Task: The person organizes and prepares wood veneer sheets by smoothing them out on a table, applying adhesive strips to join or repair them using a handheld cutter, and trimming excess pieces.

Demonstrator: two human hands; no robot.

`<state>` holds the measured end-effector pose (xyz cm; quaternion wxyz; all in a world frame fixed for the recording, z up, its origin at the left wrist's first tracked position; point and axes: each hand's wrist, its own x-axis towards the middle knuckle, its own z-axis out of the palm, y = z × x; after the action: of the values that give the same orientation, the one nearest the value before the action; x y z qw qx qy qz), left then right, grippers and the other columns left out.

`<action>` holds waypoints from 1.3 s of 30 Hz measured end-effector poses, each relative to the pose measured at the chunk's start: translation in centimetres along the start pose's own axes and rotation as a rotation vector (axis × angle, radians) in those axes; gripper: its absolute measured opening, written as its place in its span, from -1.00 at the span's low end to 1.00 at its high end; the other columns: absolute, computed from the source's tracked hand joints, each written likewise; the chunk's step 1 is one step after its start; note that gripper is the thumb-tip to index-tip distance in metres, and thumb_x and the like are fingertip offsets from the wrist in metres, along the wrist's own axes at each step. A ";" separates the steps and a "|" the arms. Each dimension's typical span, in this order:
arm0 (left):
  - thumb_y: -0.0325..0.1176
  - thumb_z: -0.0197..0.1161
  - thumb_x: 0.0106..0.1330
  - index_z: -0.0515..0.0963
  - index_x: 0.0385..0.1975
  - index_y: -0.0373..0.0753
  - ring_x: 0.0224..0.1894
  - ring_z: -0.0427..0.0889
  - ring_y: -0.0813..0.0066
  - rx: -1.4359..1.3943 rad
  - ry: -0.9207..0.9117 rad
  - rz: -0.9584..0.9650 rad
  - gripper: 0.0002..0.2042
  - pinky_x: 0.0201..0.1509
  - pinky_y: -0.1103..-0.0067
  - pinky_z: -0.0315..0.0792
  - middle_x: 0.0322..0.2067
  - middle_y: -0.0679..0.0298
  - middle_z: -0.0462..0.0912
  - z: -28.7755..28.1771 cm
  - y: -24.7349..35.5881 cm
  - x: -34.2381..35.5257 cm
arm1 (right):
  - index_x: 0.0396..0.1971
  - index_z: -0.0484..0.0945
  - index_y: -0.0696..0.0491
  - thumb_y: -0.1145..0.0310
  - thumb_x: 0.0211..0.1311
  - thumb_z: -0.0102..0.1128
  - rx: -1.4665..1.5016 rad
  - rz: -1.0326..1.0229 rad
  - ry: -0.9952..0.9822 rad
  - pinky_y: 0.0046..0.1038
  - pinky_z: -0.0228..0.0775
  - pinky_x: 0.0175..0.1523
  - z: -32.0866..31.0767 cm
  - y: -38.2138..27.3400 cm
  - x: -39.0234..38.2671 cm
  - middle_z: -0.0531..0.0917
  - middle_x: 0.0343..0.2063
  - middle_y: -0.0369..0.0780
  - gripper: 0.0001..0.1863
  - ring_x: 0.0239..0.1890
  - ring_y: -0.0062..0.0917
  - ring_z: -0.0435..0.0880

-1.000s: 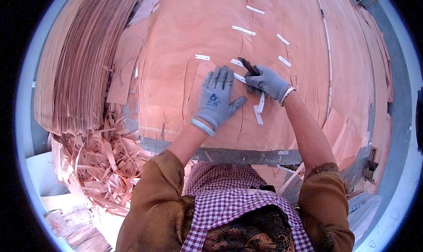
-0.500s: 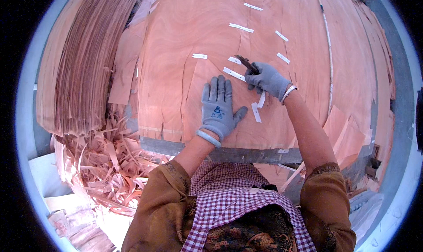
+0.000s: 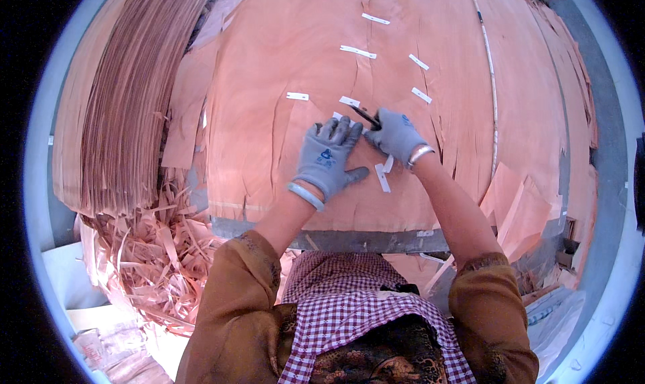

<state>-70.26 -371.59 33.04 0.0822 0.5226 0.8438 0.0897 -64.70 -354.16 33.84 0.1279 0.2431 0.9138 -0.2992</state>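
Observation:
A broad sheet of reddish wood veneer [image 3: 302, 48] lies in front of me, with several short white tape strips [image 3: 357, 52] stuck along its cracks and seams. My left hand [image 3: 328, 159], in a grey glove, lies palm down on it, fingers stretched and thumb out. Its fingertips reach a white strip [image 3: 337, 116] that the hands partly cover. Close on the right, my gloved right hand [image 3: 396, 139] is closed round a slim dark tool [image 3: 365, 117], pointed up and left toward another strip; its exact kind is unclear. Below that hand are two white strips [image 3: 382, 178] at an angle.
A tall stack of veneer sheets [image 3: 127, 102] stands at the left, with a heap of torn veneer scraps [image 3: 161, 256] below it. A dark table edge [image 3: 336, 241] runs before my checked apron. Loose veneer pieces [image 3: 517, 209] lie at the right.
My left hand has slid forward on the veneer, so its fingertips now meet the tape strip. My right hand has come closer to it, with the tool lower. The view has shifted slightly.

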 end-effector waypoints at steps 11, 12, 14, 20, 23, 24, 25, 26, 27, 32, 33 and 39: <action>0.08 0.01 0.14 0.27 0.21 -0.10 0.25 0.26 0.20 0.073 0.153 0.023 -0.37 0.27 0.20 0.08 0.23 0.14 0.27 2.1 -1.0 -0.9 | -0.20 0.51 0.18 0.40 0.20 0.13 0.671 -0.157 -0.556 -0.66 0.34 -0.55 -2.0 -7.8 -8.8 0.56 -0.58 -0.31 -0.78 -0.65 -0.73 0.46; -0.07 0.07 0.15 0.33 0.16 -0.15 0.18 0.34 0.19 -0.006 0.301 0.083 -0.45 0.23 0.22 0.17 0.16 0.12 0.37 2.6 -1.9 -1.7 | -0.12 0.48 0.17 0.34 0.22 0.13 0.754 -0.230 -0.495 -0.67 0.33 -0.55 -0.5 -7.1 -7.9 0.57 -0.54 -0.30 -0.71 -0.62 -0.75 0.47; -0.19 0.13 0.13 0.36 0.11 -0.23 0.12 0.40 0.15 -0.933 0.325 -0.093 -0.49 0.18 0.25 0.24 0.08 0.07 0.44 2.4 -3.0 -3.1 | -0.11 0.47 0.16 0.32 0.22 0.12 0.599 -0.138 -0.421 -0.68 0.33 -0.55 0.1 -7.2 -5.9 0.57 -0.54 -0.30 -0.70 -0.59 -0.76 0.47; -0.29 0.23 0.11 0.39 0.04 -0.38 0.09 0.42 0.04 -0.169 0.564 -0.354 -0.51 0.19 0.27 0.27 0.02 -0.02 0.46 -0.4 -9.1 -12.8 | -0.25 0.46 0.11 0.29 0.20 0.10 0.607 -0.239 -0.463 -0.63 0.29 -0.56 4.1 -11.0 -1.6 0.55 -0.59 -0.30 -0.78 -0.61 -0.69 0.49; -0.23 0.23 0.12 0.35 0.09 -0.38 0.17 0.35 0.05 -0.161 0.508 -0.239 -0.45 0.26 0.27 0.18 0.09 -0.02 0.41 -0.9 -8.4 -12.9 | -0.34 0.42 0.11 0.30 0.19 0.12 0.389 -0.179 -0.424 -0.60 0.29 -0.57 6.0 -11.3 0.4 0.55 -0.60 -0.29 -0.80 -0.65 -0.66 0.47; -0.21 0.22 0.12 0.33 0.10 -0.38 0.19 0.32 0.06 -0.161 0.467 -0.199 -0.44 0.29 0.28 0.14 0.11 -0.02 0.39 -0.7 -7.8 -12.3 | -0.37 0.41 0.11 0.30 0.18 0.13 0.354 -0.149 -0.413 -0.60 0.28 -0.57 6.4 -11.2 0.8 0.55 -0.60 -0.28 -0.81 -0.66 -0.65 0.46; -0.19 0.21 0.13 0.31 0.12 -0.39 0.22 0.29 0.07 -0.159 0.427 -0.167 -0.42 0.32 0.28 0.11 0.13 -0.01 0.37 -0.4 -7.4 -12.2 | -0.39 0.39 0.12 0.31 0.17 0.15 0.316 -0.123 -0.408 -0.60 0.28 -0.57 6.6 -11.3 0.9 0.55 -0.60 -0.27 -0.80 -0.67 -0.65 0.45; -0.17 0.19 0.14 0.27 0.15 -0.39 0.24 0.26 0.10 -0.141 0.341 -0.164 -0.39 0.35 0.27 0.03 0.15 0.00 0.35 1.0 -7.8 -12.2 | -0.39 0.40 0.13 0.31 0.15 0.17 0.336 -0.130 -0.409 -0.57 0.31 -0.56 6.9 -11.3 0.8 0.56 -0.61 -0.25 -0.79 -0.66 -0.63 0.48; -0.17 0.19 0.13 0.27 0.15 -0.39 0.24 0.26 0.11 -0.121 0.342 -0.159 -0.39 0.35 0.27 0.04 0.15 0.01 0.35 1.8 -7.7 -12.5 | -0.39 0.40 0.14 0.30 0.14 0.19 0.356 -0.136 -0.411 -0.55 0.33 -0.55 7.1 -11.2 0.6 0.57 -0.61 -0.23 -0.77 -0.64 -0.60 0.51; -0.20 0.18 0.12 0.32 0.13 -0.33 0.22 0.29 0.11 -0.060 0.360 -0.137 -0.44 0.32 0.28 0.10 0.13 0.06 0.38 2.1 -7.0 -12.3 | -0.38 0.42 0.17 0.29 0.12 0.23 0.373 -0.105 -0.378 -0.51 0.37 -0.55 7.0 -10.9 0.4 0.59 -0.61 -0.19 -0.73 -0.62 -0.57 0.57; -0.20 0.18 0.12 0.33 0.13 -0.31 0.21 0.30 0.11 -0.068 0.343 -0.137 -0.45 0.31 0.28 0.11 0.12 0.06 0.38 1.9 -7.2 -12.3 | -0.39 0.43 0.18 0.29 0.12 0.22 0.339 -0.104 -0.347 -0.51 0.37 -0.54 6.6 -10.9 0.0 0.59 -0.61 -0.19 -0.74 -0.61 -0.57 0.58; -0.23 0.16 0.13 0.38 0.12 -0.22 0.15 0.35 0.13 -0.082 0.269 -0.111 -0.49 0.25 0.31 0.17 0.10 0.11 0.40 1.1 -7.8 -11.8 | -0.42 0.50 0.15 0.32 0.16 0.13 0.336 -0.170 -0.470 -0.54 0.37 -0.56 6.8 -9.0 -4.0 0.60 -0.62 -0.23 -0.81 -0.64 -0.60 0.56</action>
<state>-71.59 -385.57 30.65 -0.0054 0.4545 0.8706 0.1884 -65.45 -366.13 34.35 0.2682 0.1074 0.8141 -0.5038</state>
